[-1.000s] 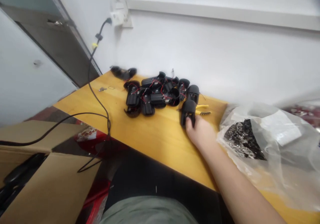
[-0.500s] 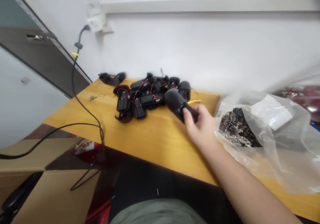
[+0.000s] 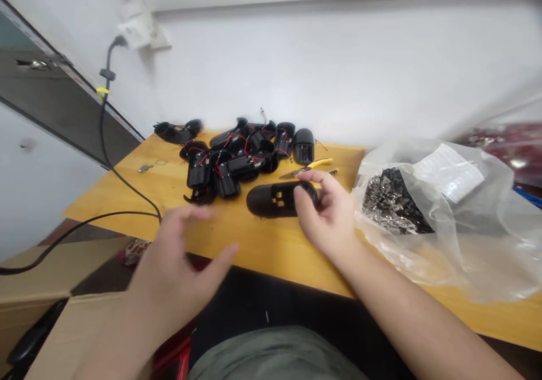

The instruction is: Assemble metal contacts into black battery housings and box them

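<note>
My right hand [image 3: 324,210] grips the right end of a long black plastic shell [image 3: 265,200] with rounded ends, its cut-out side facing up. At the lower left, my left hand [image 3: 186,256] is slightly blurred, thumb and fingers spread, holding nothing. Its fingertips point toward the shell without touching it. Just behind the shell lie yellow-handled pliers [image 3: 320,164]. Several black housings [image 3: 228,185] with red wires are heaped at the back of the wooden table [image 3: 262,244]. One more black housing [image 3: 304,145] stands right of the heap.
An open plastic bag [image 3: 461,244] of small metal pieces [image 3: 392,202] lies on the right. A black cable [image 3: 127,174] hangs from the wall socket [image 3: 138,30] across the left edge. Cardboard boxes [image 3: 93,312] stand below at left. Small metal bits [image 3: 145,168] lie on the table.
My left hand has come into view from the lower left. The shell in my right hand has turned level and moved down toward me, and the pliers behind it show more fully.
</note>
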`<state>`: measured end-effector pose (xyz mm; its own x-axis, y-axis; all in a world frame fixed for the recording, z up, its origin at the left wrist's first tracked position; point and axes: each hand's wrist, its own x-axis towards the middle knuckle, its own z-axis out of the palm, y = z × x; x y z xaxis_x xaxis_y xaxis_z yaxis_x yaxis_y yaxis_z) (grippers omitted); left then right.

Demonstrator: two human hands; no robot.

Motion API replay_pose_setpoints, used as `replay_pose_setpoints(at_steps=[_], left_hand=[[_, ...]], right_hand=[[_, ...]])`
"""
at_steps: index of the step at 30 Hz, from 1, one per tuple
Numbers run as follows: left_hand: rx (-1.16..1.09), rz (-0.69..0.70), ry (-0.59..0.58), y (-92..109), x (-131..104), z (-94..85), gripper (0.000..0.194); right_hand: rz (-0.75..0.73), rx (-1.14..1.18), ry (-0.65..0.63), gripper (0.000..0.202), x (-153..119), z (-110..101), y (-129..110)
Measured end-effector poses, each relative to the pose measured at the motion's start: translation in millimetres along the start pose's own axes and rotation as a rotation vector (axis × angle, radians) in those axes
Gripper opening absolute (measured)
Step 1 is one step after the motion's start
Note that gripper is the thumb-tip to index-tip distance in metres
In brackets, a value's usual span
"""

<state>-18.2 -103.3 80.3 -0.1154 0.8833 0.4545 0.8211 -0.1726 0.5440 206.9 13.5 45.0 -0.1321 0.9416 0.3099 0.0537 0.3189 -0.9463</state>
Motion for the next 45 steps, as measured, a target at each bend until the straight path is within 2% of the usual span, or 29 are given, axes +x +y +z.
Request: replay_pose_setpoints(at_steps=[1,2,4,6,8,11,13,18,23,27,30,34,36,42,45], left_hand=[[0.009,0.098,0.033,5.1,14.8,15.8,0.071],[-0.016,0.178,0.005,10.0,27.7,31.1,0.085],[-0.118,0.226,-0.146,15.9,45.6,58.1,0.092],[-0.189,0.222,-0.225,13.7,52.5,78.6,0.072],[-0.283,0.228,-0.242,5.0,52.0,94.0,0.059],[-0.546,0.191,-0.191,-8.0,47.2,110.3,0.062],[-0.713,0.157,-0.167,-10.6,45.0,116.4,0.059],[-0.901,0.123,-0.244,-6.4,42.2,117.9,0.053],[-0.915,0.086,-0.379,-9.4,41.1,110.9,0.053],[-0.857,0.012,-0.431,-9.3,41.8,106.4,0.046],[-0.868,0.024,-0.384,-8.7,41.0,109.6,0.044],[-0.805,0.152,-0.25,-9.2,38.8,117.6,0.045],[-0.805,0.162,-0.254,-9.3,37.3,118.9,0.048],[-1.081,-0.062,-0.523,-17.0,31.2,111.4,0.068],[-1.213,-0.132,-0.645,-23.9,32.2,108.4,0.069]], right_hand=[[0.013,0.026,-0.019,0.023,-2.5,1.0,-1.2],[0.023,0.049,-0.039,0.024,-4.7,1.3,-2.3],[0.031,0.098,-0.068,0.026,-7.1,-1.0,-4.3],[0.029,0.148,-0.086,0.03,-6.9,-6.5,-6.8],[-0.001,0.208,-0.112,0.036,-5.1,-12.8,-10.0],[-0.038,0.284,-0.209,0.037,-1.9,-17.4,-14.0],[0.007,0.249,-0.277,0.032,-0.4,-15.8,-13.9],[0.095,0.082,-0.418,0.022,0.7,-8.9,-5.4],[0.141,0.133,-0.51,0.026,3.8,-9.2,-0.2],[0.188,0.199,-0.563,0.028,7.4,-8.4,-3.2],[0.191,0.192,-0.588,0.032,9.3,-9.2,-7.2],[0.208,0.166,-0.627,0.035,12.5,-15.3,-11.3],[0.232,0.14,-0.652,0.031,15.1,-19.4,-12.3],[0.276,0.168,-0.723,0.024,19.0,-25.1,-14.9],[0.327,0.226,-0.738,0.024,17.0,-23.1,-15.8]])
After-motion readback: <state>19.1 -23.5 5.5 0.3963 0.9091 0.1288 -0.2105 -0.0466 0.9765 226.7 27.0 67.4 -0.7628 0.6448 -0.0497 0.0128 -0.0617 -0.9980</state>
